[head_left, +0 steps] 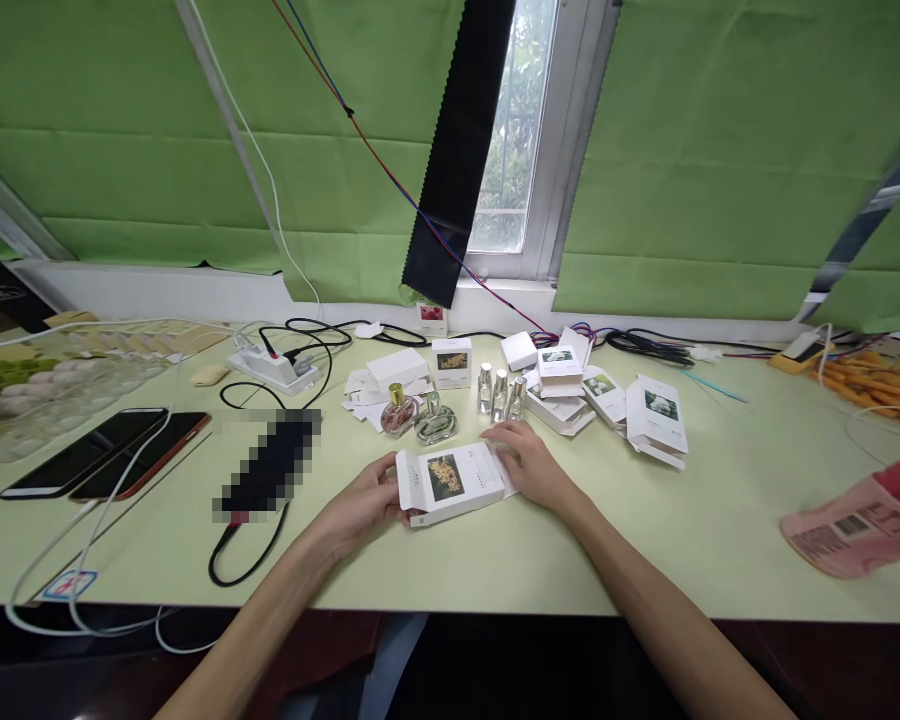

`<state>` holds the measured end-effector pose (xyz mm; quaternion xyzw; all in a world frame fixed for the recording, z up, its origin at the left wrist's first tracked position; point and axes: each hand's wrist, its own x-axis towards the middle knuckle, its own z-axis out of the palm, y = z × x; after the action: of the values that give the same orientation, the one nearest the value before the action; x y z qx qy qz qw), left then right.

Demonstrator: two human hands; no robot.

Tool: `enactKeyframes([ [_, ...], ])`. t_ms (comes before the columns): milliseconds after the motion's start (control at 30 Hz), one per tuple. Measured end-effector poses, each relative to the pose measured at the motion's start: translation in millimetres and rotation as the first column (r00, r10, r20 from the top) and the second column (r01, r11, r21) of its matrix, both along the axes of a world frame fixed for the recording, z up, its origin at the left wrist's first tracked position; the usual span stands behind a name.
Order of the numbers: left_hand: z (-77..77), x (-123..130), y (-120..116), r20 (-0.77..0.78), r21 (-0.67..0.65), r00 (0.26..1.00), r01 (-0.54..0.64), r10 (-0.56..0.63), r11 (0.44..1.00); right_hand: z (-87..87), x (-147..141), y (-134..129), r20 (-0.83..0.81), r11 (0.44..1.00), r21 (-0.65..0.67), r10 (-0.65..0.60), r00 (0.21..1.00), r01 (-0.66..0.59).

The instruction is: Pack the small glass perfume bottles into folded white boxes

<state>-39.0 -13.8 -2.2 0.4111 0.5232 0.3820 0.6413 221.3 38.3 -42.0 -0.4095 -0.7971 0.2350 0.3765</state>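
Observation:
A white box with a yellow flower picture [461, 482] lies on the table between my hands, its left end flap open. My left hand [367, 497] grips the box's left end, fingers curled and partly hidden. At the other end, my right hand [531, 463] is closed round the right edge. Just behind are two rounded glass bottles, one pinkish with a gold cap [399, 412] and one clear [436, 422]. Small silver-capped vials [499, 396] stand to their right. An upright flower box [451, 364] is behind them.
More white boxes [656, 415] are piled at the right back. Phones [109, 455] and cables lie left, near a power strip [274, 368]. A pink pouch [855, 525] is at the right. The table's front edge [495, 610] runs below my forearms.

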Motion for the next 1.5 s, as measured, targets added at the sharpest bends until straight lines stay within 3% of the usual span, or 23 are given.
enactKeyframes([
  [267, -6.0, 6.7, -9.1, -0.027, 0.16, 0.998, -0.043, 0.048, 0.986, 12.0, -7.9, -12.1, 0.025, 0.994, -0.093, 0.059, 0.998, -0.056],
  [533, -3.5, 9.4, -9.1, -0.238, 0.229, 0.97, 0.097, -0.041, 0.968, 9.8, -11.5, -16.4, 0.225, 0.982, -0.115, 0.173, 0.959, -0.15],
  [667, -9.5, 15.0, -2.7, -0.282, 0.301, 0.957, 0.153, -0.065, 0.941, 10.9, -13.9, -17.4, 0.222, 0.984, -0.055, 0.175, 0.959, -0.167],
  [833, -8.9, 21.5, 6.7, -0.404, 0.411, 0.915, 0.19, -0.009, 0.891, 14.4, -7.2, -13.5, 0.183, 0.987, -0.08, 0.152, 0.971, -0.14],
  [933, 4.3, 18.5, 12.6, -0.485, 0.425, 0.874, 0.264, -0.029, 0.866, 15.4, 0.0, -10.0, 0.155, 0.983, -0.119, 0.154, 0.976, -0.136],
  [1067, 34.7, 12.2, 24.0, -0.623, 0.439, 0.782, 0.378, -0.028, 0.815, 19.1, 9.2, -7.3, 0.112, 0.978, -0.176, 0.135, 0.985, -0.114],
  [1200, 67.2, 11.2, 42.8, -0.736, 0.375, 0.674, 0.485, -0.065, 0.79, 23.3, 19.0, -4.8, 0.061, 0.96, -0.257, 0.136, 0.989, -0.116],
  [1300, 86.6, 14.6, 59.7, -0.763, 0.324, 0.633, 0.549, -0.131, 0.771, 24.1, 26.2, -2.1, 0.031, 0.953, -0.281, 0.127, 0.991, -0.113],
  [1500, 104.3, 22.0, 88.2, -0.689, 0.241, 0.688, 0.514, -0.228, 0.823, 23.0, 38.0, 4.1, 0.075, 0.963, -0.268, 0.053, 0.996, -0.031],
])
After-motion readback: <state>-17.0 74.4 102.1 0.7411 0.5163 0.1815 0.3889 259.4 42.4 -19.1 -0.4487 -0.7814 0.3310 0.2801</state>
